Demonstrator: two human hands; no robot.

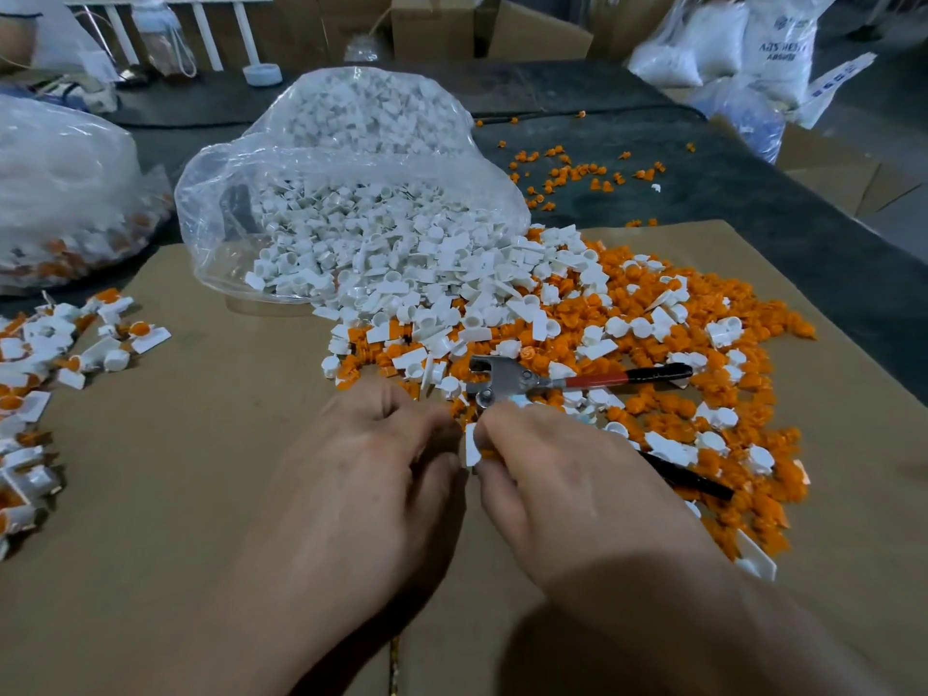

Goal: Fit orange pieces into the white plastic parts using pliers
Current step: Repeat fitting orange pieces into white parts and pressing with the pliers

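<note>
Both forearms are cut off by the bottom edge. The right hand (562,474) pinches a small white part (471,444) between thumb and forefinger, with a sliver of orange showing just behind it. The left hand (381,454) curls in beside that part, its fingertips hidden, so I cannot tell whether it grips anything. The pliers (502,379) lie on the heap just beyond the knuckles, one handle passing out of sight under the right hand. Everything rests on a cardboard sheet (150,444), strewn to the right with orange pieces (703,404) and loose white parts (427,293) spilling from a clear bag (351,168). Fitted pieces (40,354) are cut off at the left edge. Beyond lie a dark tabletop (703,193), cardboard boxes (432,27) and blurred white sacks (728,42).
</note>
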